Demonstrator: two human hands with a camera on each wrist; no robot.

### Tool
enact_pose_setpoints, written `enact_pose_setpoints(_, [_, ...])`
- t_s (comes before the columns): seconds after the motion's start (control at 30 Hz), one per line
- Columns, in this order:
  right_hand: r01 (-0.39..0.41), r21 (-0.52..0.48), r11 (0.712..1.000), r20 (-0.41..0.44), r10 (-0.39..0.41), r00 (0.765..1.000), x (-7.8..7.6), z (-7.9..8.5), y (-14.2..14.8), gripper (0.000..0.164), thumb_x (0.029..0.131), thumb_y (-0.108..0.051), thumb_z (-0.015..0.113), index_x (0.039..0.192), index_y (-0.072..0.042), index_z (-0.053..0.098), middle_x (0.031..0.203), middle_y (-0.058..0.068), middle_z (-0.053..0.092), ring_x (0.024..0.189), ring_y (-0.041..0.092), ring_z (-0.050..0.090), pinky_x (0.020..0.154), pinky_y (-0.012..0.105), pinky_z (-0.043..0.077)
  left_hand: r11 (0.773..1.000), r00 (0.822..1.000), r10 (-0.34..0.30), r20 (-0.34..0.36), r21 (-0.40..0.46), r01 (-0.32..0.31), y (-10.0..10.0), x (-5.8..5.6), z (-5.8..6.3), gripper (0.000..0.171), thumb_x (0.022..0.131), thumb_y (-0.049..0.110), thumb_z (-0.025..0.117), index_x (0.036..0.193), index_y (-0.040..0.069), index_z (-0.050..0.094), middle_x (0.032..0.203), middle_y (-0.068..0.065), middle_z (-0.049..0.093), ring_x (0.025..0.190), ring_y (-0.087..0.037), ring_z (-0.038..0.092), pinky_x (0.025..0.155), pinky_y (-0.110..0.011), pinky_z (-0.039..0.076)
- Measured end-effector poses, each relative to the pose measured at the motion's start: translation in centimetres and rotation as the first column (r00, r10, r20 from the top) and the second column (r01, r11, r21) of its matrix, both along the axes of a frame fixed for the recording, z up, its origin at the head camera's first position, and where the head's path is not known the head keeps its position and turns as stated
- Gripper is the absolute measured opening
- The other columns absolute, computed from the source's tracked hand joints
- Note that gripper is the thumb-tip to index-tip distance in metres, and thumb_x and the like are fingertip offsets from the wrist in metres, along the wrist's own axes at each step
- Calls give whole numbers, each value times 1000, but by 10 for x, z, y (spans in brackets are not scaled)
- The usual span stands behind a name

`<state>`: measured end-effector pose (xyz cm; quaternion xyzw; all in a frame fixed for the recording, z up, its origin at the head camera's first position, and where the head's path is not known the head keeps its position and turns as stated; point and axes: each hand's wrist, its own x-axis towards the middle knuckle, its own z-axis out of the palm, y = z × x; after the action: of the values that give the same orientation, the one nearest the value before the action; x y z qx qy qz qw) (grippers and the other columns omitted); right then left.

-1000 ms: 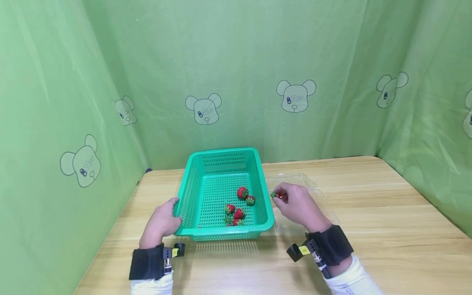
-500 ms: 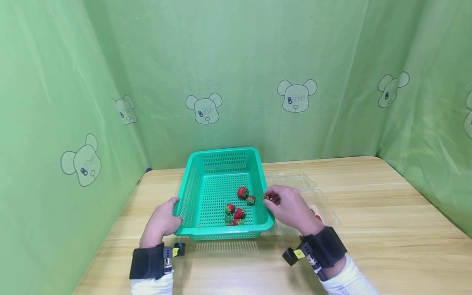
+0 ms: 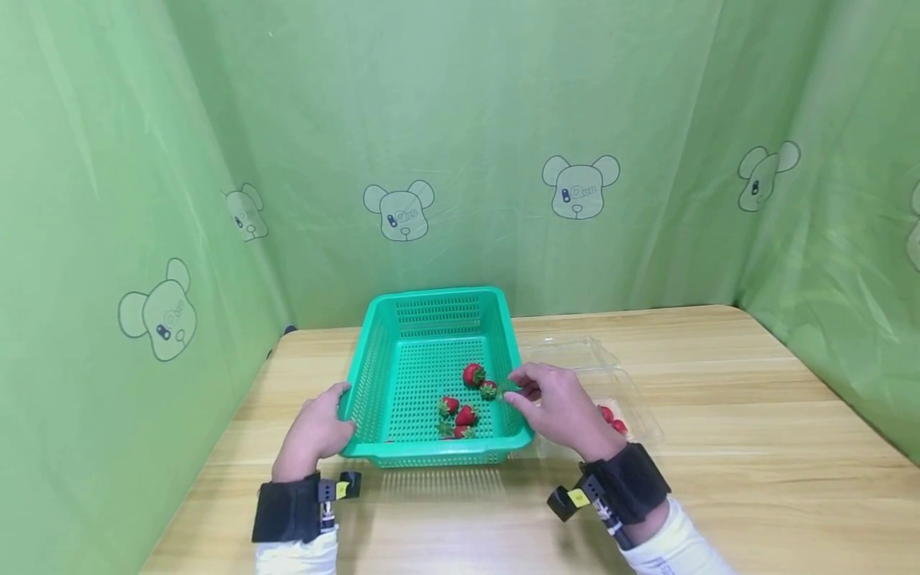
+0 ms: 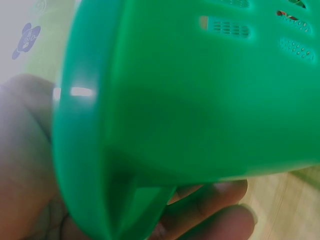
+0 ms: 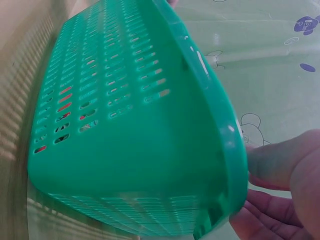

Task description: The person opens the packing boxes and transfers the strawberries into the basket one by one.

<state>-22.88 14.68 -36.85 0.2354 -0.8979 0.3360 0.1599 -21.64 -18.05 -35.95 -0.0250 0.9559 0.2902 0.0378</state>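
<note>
A green plastic basket [image 3: 398,450] with perforated sides stands on the table in the head view. Several red strawberries [image 3: 466,415] with leafy tops lie in its right and front part. My left hand [image 3: 316,431] grips the basket's left rim; the left wrist view shows its fingers [image 4: 215,200] curled beneath the rim. Over the right rim is my right hand [image 3: 557,403], thumb and fingertips parted. A faint green blur shows by these tips, and no strawberry can be made out between them. In the right wrist view the rim hides the fingertips.
Right of the basket lies a clear plastic clamshell box [image 3: 636,399], lid spread toward the back, partly behind my right hand. Red strawberries [image 3: 618,426] sit in it. A green curtain [image 3: 474,255] with bear prints surrounds the wooden table [image 3: 733,415].
My right hand has moved left from above the clear box to the basket's right rim. The strawberry it pinched is no longer seen in its fingers. My left hand stays put.
</note>
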Motion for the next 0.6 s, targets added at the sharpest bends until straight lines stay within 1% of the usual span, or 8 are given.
enact_pose_setpoints(0.1, [12, -17, 1000, 12, -11, 1000, -2, 1, 4, 21, 83, -12, 71, 100, 0, 67, 86, 7, 69, 73, 15, 62, 68, 36, 57, 1000, 1000, -5, 0, 0, 5, 0, 1, 1, 63, 86, 2, 56, 144, -3, 31, 130, -31, 50, 95, -34, 53, 79, -47, 49])
enact_pose_setpoints(0.17, [37, -29, 999, 19, -37, 999, -5, 2, 11, 20, 84, -11, 70, 100, 1, 66, 86, 9, 69, 74, 17, 63, 68, 37, 57, 1000, 1000, -7, 1, 4, 7, -1, 1, 2, 63, 86, 3, 56, 143, -3, 31, 129, -31, 51, 92, -33, 54, 77, -46, 50])
enact_pose_setpoints(0.27, [101, -36, 994, 26, -100, 995, -11, 2, 27, 19, 85, -10, 67, 100, 1, 66, 86, 12, 70, 75, 21, 63, 68, 41, 57, 1000, 1000, -12, -4, 2, 12, -1, 1, 3, 64, 85, 3, 57, 143, -3, 31, 127, -30, 52, 88, -31, 55, 73, -42, 50])
enact_pose_setpoints(0.33, [150, -15, 989, 46, -149, 988, -15, 1, 39, 19, 87, -11, 65, 102, 1, 65, 89, 15, 70, 77, 24, 64, 69, 44, 56, 1000, 1000, -15, -8, -1, 15, -2, 0, 2, 64, 85, 3, 57, 143, -3, 31, 126, -30, 53, 87, -31, 56, 71, -41, 50])
enact_pose_setpoints(0.43, [205, 38, 978, 125, -208, 970, -19, -2, 57, 24, 89, -13, 62, 106, 3, 63, 98, 21, 68, 85, 32, 63, 74, 49, 54, 1000, 1000, -18, -9, -5, 18, -2, 0, 2, 64, 86, 4, 57, 144, -3, 31, 128, -31, 52, 89, -32, 55, 72, -42, 50])
enact_pose_setpoints(0.5, [230, 80, 970, 203, -242, 949, -21, -5, 68, 27, 89, -14, 61, 109, 4, 61, 105, 26, 65, 92, 37, 61, 77, 52, 52, 1000, 1000, -17, -3, -2, 17, -1, 1, 1, 64, 86, 4, 56, 144, -3, 30, 130, -31, 50, 92, -33, 55, 75, -44, 50])
enact_pose_setpoints(0.6, [247, 145, 958, 293, -280, 914, -24, -11, 78, 31, 89, -14, 60, 112, 6, 59, 113, 32, 60, 100, 44, 56, 81, 56, 48, 1000, 1000, -15, -2, -1, 15, -1, 2, 2, 63, 87, 4, 56, 144, -3, 30, 132, -32, 48, 96, -34, 54, 81, -49, 49])
